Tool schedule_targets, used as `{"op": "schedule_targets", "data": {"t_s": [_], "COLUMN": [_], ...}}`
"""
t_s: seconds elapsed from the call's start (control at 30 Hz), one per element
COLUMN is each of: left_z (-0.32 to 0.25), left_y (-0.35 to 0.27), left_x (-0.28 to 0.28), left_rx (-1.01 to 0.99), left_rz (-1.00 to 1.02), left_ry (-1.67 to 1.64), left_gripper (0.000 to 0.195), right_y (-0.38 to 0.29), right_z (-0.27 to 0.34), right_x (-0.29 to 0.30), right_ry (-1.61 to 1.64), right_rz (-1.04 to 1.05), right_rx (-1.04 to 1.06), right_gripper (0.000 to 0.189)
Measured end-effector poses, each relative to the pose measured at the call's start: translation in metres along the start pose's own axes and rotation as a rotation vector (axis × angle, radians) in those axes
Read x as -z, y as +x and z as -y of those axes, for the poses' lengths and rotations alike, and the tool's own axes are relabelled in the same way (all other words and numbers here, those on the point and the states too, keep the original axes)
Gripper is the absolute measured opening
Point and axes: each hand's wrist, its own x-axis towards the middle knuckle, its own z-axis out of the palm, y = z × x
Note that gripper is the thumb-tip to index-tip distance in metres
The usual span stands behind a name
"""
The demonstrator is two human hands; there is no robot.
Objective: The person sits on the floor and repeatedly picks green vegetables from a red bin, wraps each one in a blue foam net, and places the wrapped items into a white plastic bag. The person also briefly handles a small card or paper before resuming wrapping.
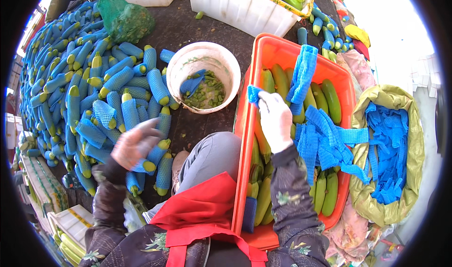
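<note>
My right hand (275,120), in a pale glove, pinches a bunched blue foam mesh sleeve (254,94) above the left rim of an orange plastic crate (247,143). Green zucchini (331,99) lie in that crate, partly covered by loose blue mesh sleeves (323,143). Over the near edge of the zucchini pile, my left hand (136,145) is blurred, its fingers apart and nothing seen in them. Zucchini in blue mesh sleeves (120,79) form a large heap on the left.
A white bucket (229,60) with green cut pieces stands between heap and crate. An olive sack (413,154) of blue sleeves is at the right. A white crate (240,14) of zucchini stands beyond, and a green mesh bag (130,23) lies on the heap. My knee (219,150) is beside the crate.
</note>
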Motion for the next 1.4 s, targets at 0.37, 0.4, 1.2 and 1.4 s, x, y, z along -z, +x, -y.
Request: {"op": "schedule_targets", "data": {"t_s": [0.37, 0.4, 1.2, 1.4], "left_z": [-0.055, -0.046, -0.073, -0.144], "left_y": [0.023, 0.015, -0.065, -0.117], "left_x": [-0.147, -0.145, -0.166, -0.173], "left_rx": [-0.292, -0.252, -0.479, -0.884], "left_rz": [0.135, 0.062, 0.166, 1.022], "left_ry": [-0.369, -0.383, -0.404, -0.728], "left_gripper": [0.072, 0.068, 0.052, 0.031], "right_y": [-0.051, -0.049, -0.162, -0.130], "right_z": [-0.013, -0.021, 0.136, 0.135], "right_x": [-0.022, -0.039, 0.052, 0.083], "right_ry": [0.460, 0.511, 1.396, 0.428], "right_rz": [0.021, 0.088, -0.003, -0.096], "right_rx": [-0.457, -0.494, -0.673, -0.041], "right_gripper": [0.050, 0.045, 0.052, 0.037]}}
